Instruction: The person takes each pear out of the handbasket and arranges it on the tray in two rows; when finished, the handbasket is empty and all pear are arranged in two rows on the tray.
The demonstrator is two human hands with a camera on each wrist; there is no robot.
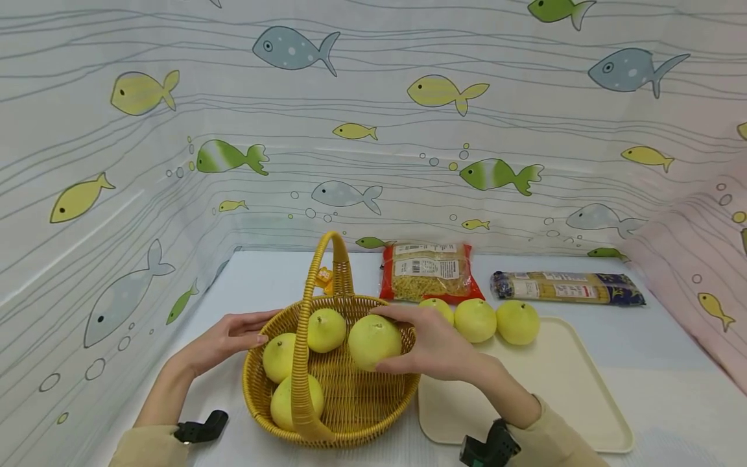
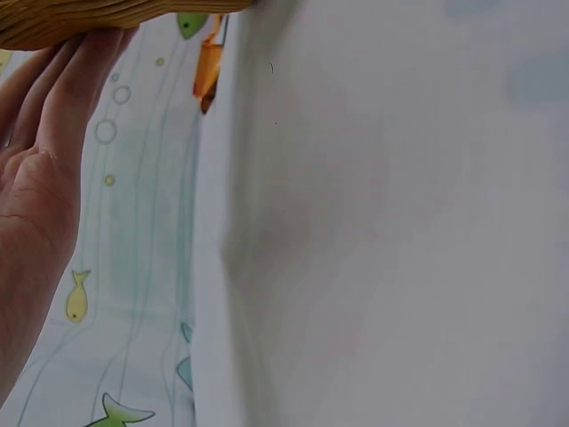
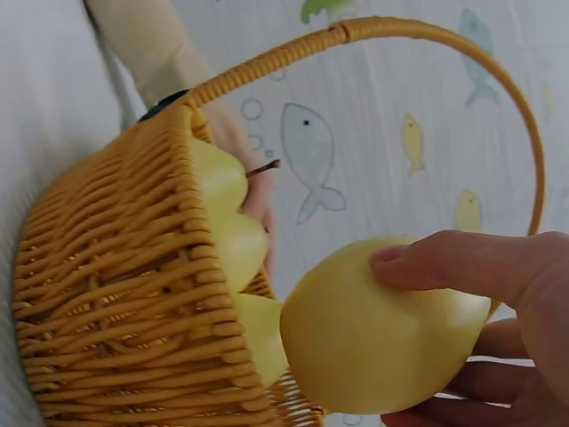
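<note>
Head view looks down; nearer wrist views share the basket (image 1: 344, 392).

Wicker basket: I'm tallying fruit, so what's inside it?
Three yellow pears lie in the wicker basket; the right hand holds a fourth pear over it. The handle covers part of the fruit, and the weave directly beneath is hidden.

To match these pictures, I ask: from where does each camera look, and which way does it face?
Head: on the head, facing forward and down at the basket and tray; the left hand, right hand and both sleeves show.
Left wrist: on that wrist, facing the basket and wall; only the left hand shows.
Right wrist: on that wrist, facing the held fruit and across the basket; the right hand, part of the left and its sleeve show.
Head and right wrist both show the held fruit.
</note>
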